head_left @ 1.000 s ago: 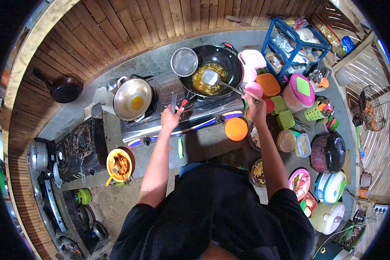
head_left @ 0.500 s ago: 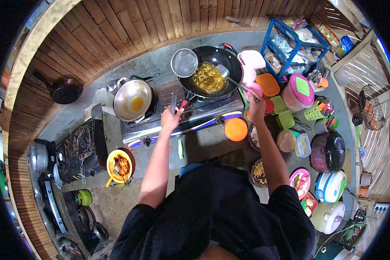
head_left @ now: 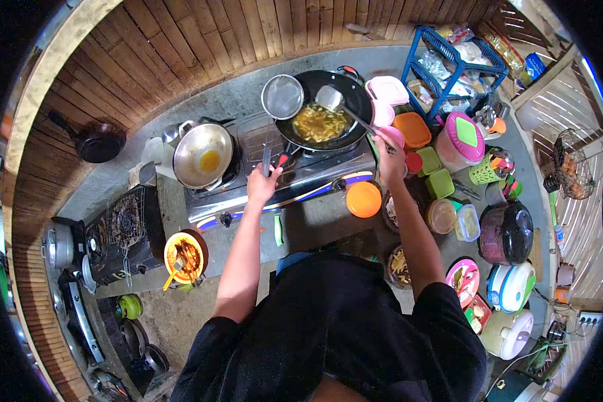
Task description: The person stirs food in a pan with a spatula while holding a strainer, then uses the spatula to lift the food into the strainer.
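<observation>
Left hand [head_left: 261, 185]: fingers closed around the handle of a wire-mesh strainer [head_left: 283, 97], whose round basket lies over the left rim of a black wok [head_left: 356, 100]. Just beside these fingers is a red-tipped handle [head_left: 283, 159]; whether they touch it cannot be told. Right hand [head_left: 390, 157]: closed around the handle of a metal spatula [head_left: 329, 98], which slants leftward into the wok. Its pale blade is at the far side of the yellowish pieces [head_left: 320, 124], which lie in liquid at the bottom of the wok; contact between blade and wok cannot be determined. The wok occupies the right side of a stove [head_left: 291, 184]. On the left side sits a light metal pan [head_left: 193, 151] with a small yellow pool [head_left: 210, 160] at its centre. Nearer the body, on the counter [head_left: 315, 216], are a round orange lid [head_left: 364, 199] and, farther left, a pale green object [head_left: 279, 230]. Right of the wok stand pink, orange and green containers [head_left: 439, 183]; behind them, a blue rack [head_left: 449, 90] bears plastic bags.
</observation>
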`<control>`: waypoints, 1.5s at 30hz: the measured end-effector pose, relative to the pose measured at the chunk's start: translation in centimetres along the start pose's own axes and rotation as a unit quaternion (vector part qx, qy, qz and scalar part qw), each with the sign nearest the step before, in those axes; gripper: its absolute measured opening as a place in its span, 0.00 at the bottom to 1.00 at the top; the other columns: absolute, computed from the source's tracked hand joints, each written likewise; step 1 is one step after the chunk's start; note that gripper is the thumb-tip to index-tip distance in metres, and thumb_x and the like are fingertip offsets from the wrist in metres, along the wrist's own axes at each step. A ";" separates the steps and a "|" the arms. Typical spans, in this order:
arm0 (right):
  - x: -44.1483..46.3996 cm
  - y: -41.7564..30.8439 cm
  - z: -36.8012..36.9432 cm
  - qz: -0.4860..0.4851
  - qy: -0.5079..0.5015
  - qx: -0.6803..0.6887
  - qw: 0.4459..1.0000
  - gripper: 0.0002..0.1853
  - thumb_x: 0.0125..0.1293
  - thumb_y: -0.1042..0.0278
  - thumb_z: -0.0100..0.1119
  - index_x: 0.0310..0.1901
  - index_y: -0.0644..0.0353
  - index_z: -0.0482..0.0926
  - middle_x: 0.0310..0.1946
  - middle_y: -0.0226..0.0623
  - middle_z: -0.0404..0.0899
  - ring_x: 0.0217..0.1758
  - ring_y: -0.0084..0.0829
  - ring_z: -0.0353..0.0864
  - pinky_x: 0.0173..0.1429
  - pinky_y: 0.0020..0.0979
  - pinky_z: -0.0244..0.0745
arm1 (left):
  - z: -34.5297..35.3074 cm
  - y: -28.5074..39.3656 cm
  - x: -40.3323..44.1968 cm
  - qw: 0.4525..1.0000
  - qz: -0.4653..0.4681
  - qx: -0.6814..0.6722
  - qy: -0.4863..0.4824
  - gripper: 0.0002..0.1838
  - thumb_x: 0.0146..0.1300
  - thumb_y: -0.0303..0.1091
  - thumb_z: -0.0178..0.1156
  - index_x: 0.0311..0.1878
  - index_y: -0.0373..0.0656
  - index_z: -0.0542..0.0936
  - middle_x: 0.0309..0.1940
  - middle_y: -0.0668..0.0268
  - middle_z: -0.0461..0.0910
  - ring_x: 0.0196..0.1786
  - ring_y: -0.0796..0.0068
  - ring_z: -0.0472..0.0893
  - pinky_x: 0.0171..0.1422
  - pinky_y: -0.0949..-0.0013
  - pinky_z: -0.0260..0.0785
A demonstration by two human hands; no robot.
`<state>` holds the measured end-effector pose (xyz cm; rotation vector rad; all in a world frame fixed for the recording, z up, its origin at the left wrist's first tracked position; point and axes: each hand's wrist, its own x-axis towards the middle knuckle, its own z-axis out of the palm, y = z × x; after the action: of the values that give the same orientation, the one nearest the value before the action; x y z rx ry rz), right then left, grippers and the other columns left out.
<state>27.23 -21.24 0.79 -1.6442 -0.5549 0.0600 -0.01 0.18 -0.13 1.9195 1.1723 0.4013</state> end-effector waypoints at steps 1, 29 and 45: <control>-0.1 -0.7 -0.1 0.000 0.000 0.000 1.000 0.13 0.69 0.62 0.62 0.50 0.60 0.85 0.42 0.41 0.88 0.46 0.30 0.85 0.54 0.30 0.75 | 0.0 0.0 -0.1 1.000 0.004 -0.001 0.002 0.18 0.60 0.46 0.71 0.38 0.43 0.76 0.25 0.63 0.83 0.24 0.72 0.85 0.32 0.65 0.75; -0.1 -1.2 -0.8 -0.098 0.041 -0.144 0.984 0.13 0.66 0.63 0.65 0.48 0.58 0.86 0.41 0.48 0.86 0.47 0.37 0.84 0.56 0.33 0.74 | 0.1 -0.1 0.0 1.000 0.012 0.003 0.008 0.17 0.60 0.44 0.71 0.38 0.42 0.76 0.24 0.63 0.83 0.24 0.72 0.84 0.31 0.65 0.75; 0.0 -2.9 -0.3 -0.023 0.020 -0.054 0.998 0.14 0.69 0.62 0.62 0.50 0.61 0.85 0.45 0.42 0.87 0.49 0.28 0.84 0.58 0.29 0.73 | -0.1 0.0 -0.1 1.000 0.012 -0.001 0.001 0.18 0.60 0.46 0.71 0.39 0.42 0.77 0.25 0.62 0.84 0.24 0.72 0.85 0.33 0.65 0.75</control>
<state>26.44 -21.39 3.61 -1.7332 -0.5736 -0.0383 -0.08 0.13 -0.07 1.9336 1.1500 0.4177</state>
